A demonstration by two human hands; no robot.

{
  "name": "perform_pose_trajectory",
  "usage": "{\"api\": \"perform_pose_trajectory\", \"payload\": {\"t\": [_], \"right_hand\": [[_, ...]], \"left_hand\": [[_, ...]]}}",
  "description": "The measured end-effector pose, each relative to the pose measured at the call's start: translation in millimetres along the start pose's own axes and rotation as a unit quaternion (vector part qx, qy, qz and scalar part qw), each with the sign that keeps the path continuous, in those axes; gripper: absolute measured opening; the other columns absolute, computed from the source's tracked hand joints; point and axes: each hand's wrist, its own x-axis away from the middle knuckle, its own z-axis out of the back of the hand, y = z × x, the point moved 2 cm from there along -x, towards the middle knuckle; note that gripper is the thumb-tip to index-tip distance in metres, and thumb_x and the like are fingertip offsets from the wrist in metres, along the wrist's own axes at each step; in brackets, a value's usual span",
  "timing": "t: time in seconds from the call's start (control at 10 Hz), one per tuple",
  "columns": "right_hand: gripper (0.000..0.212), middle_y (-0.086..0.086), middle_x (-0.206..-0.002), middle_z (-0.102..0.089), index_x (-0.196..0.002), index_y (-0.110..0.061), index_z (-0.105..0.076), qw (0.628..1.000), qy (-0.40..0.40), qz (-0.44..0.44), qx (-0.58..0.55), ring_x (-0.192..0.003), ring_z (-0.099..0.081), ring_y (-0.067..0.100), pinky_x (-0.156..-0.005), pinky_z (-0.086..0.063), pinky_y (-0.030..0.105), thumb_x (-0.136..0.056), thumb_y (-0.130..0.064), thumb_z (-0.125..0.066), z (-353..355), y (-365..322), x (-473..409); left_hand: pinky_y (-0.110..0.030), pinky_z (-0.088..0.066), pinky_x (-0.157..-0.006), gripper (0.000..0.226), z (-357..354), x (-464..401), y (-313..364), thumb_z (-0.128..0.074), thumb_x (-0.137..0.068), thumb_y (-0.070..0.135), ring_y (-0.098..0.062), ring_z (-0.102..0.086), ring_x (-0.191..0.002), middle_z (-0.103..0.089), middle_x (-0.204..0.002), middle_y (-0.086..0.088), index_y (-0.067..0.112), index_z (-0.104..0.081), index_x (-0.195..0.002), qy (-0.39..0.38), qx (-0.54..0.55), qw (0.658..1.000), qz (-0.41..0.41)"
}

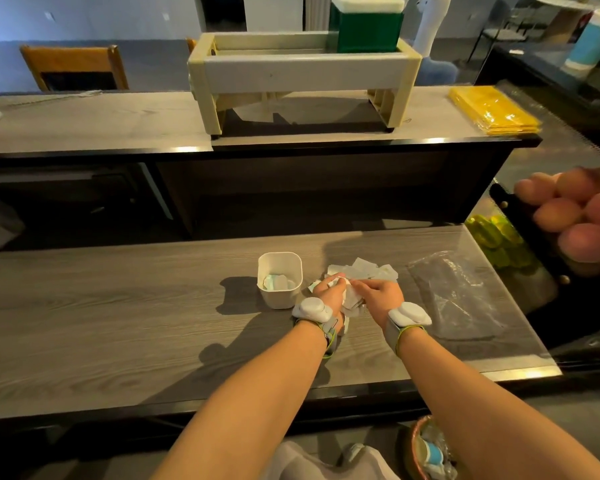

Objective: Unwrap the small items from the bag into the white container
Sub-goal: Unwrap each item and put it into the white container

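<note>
A small, thin white paper-wrapped packet point(351, 295) is pinched between the fingers of the left hand point(329, 292) and right hand point(383, 294); light and easily torn, it is best gripped at its edges beside the square white plastic container point(280, 285).

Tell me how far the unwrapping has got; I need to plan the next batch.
Partly done. The white container already holds a few pale unwrapped items. In hand: the left hand and right hand both pinch one small white packet just right of the container. Left: more wrapped packets lie in a loose pile behind the hands. The clear plastic bag lies flat to the right; whether anything remains inside is unclear.
</note>
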Motion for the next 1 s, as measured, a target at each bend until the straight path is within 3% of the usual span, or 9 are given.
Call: {"api": "perform_pose_trajectory", "payload": {"t": [0.1, 0.2, 0.3, 0.4, 0.5, 0.6, 0.8, 0.9, 1.0], "right_hand": [[0.014, -0.002, -0.074, -0.073, -0.071, -0.026, -0.074, 0.999, 0.038, -0.006, -0.001, -0.08, -0.068, 0.021, -0.08, -0.056, 0.036, -0.082, -0.032, -0.068, 9.2, -12.3, 4.8], [0.022, 0.001, -0.065, -0.07, -0.059, -0.02, -0.073, 1.0, 0.014, -0.014, -0.018, -0.067, -0.063, 0.019, -0.08, -0.057, 0.042, -0.078, -0.031, -0.072, 11.3, -20.6, 1.9], [0.028, 0.014, -0.076, -0.075, -0.071, -0.007, -0.077, 0.998, -0.025, -0.007, -0.056, -0.075, -0.071, 0.033, -0.08, -0.058, 0.052, -0.072, -0.035, -0.075, 9.4, -28.0, -2.5], [0.025, 0.01, -0.079, -0.076, -0.079, -0.012, -0.077, 0.997, -0.019, 0.016, -0.073, -0.079, -0.073, 0.03, -0.077, -0.06, 0.044, -0.079, -0.037, -0.072, 9.2, -45.0, 4.0], [0.02, 0.01, -0.076, -0.075, -0.084, -0.01, -0.075, 0.99, -0.055, 0.0, -0.13, -0.065, -0.07, 0.022, -0.066, -0.059, 0.033, -0.082, -0.03, -0.073, 0.5, -61.9, 7.8], [0.009, 0.008, -0.071, -0.069, -0.086, -0.006, -0.075, 0.984, -0.099, -0.018, -0.147, -0.059, -0.061, 0.016, -0.059, -0.051, 0.026, -0.082, -0.014, -0.073, -16.7, -78.1, 9.6], [0.013, 0.011, -0.076, -0.07, -0.094, 0.0, -0.071, 0.99, -0.087, -0.046, -0.104, -0.063, -0.065, 0.018, -0.053, -0.053, 0.024, -0.083, -0.007, -0.071, -46.2, -95.7, 5.2], [0.019, 0.015, -0.08, -0.069, -0.099, 0.003, -0.069, 0.992, -0.082, -0.06, -0.077, -0.066, -0.066, 0.022, -0.052, -0.056, 0.024, -0.083, -0.006, -0.072, -61.7, -99.9, -0.6], [0.019, 0.022, -0.094, -0.068, -0.1, 0.005, -0.068, 0.991, -0.083, -0.09, -0.051, -0.088, -0.069, 0.032, -0.071, -0.061, 0.038, -0.085, -0.005, -0.071, -79.9, -107.2, -0.4]], "left_hand": [[-0.041, -0.056, -0.085, 0.022, -8.2, 12.9, 21.4, -0.048, -0.094, 0.0, -0.029, -0.067, -0.091, -0.069, -0.097, -0.013, 0.016, -0.062, -0.098, -0.013, 0.047, 0.999, -0.008], [-0.045, -0.054, -0.088, 0.023, -10.5, 13.0, 38.8, -0.045, -0.091, -0.004, -0.035, -0.068, -0.095, -0.069, -0.105, -0.021, 0.011, -0.063, -0.093, -0.021, 0.075, 0.997, -0.006], [-0.053, -0.049, -0.097, 0.022, -9.2, 12.4, 56.4, -0.043, -0.091, -0.007, -0.032, -0.066, -0.083, -0.068, -0.093, -0.019, 0.006, -0.05, -0.108, -0.054, 0.092, 0.994, -0.017], [-0.052, -0.049, -0.099, 0.027, -6.0, 15.6, 67.4, -0.046, -0.092, -0.004, -0.034, -0.068, -0.094, -0.071, -0.096, -0.017, 0.009, -0.047, -0.115, -0.082, 0.074, 0.993, -0.039], [-0.043, -0.052, -0.094, 0.031, 3.9, 24.7, 85.5, -0.046, -0.094, 0.001, -0.025, -0.069, -0.094, -0.072, -0.1, -0.014, 0.01, -0.048, -0.124, -0.095, 0.025, 0.992, -0.073], [-0.043, -0.053, -0.094, 0.03, 20.0, 28.1, 103.9, -0.044, -0.095, 0.001, -0.027, -0.068, -0.096, -0.07, -0.105, -0.015, 0.009, -0.053, -0.123, -0.104, -0.039, 0.99, -0.088], [-0.034, -0.053, -0.09, 0.017, 67.5, 7.7, 133.4, -0.056, -0.091, 0.021, -0.019, -0.062, -0.101, -0.066, -0.108, -0.002, 0.021, -0.066, -0.105, -0.016, -0.205, 0.969, -0.139], [-0.029, -0.05, -0.065, 0.019, 98.0, -6.2, 146.5, -0.052, -0.088, 0.004, -0.018, -0.06, -0.073, -0.062, -0.089, -0.008, 0.018, -0.059, -0.079, 0.046, -0.188, 0.976, -0.104], [-0.034, -0.05, -0.076, 0.023, 143.9, -48.1, 132.6, -0.052, -0.089, 0.008, -0.021, -0.058, -0.086, -0.06, -0.095, -0.009, 0.008, -0.066, -0.107, 0.106, -0.259, 0.957, -0.072]]}}
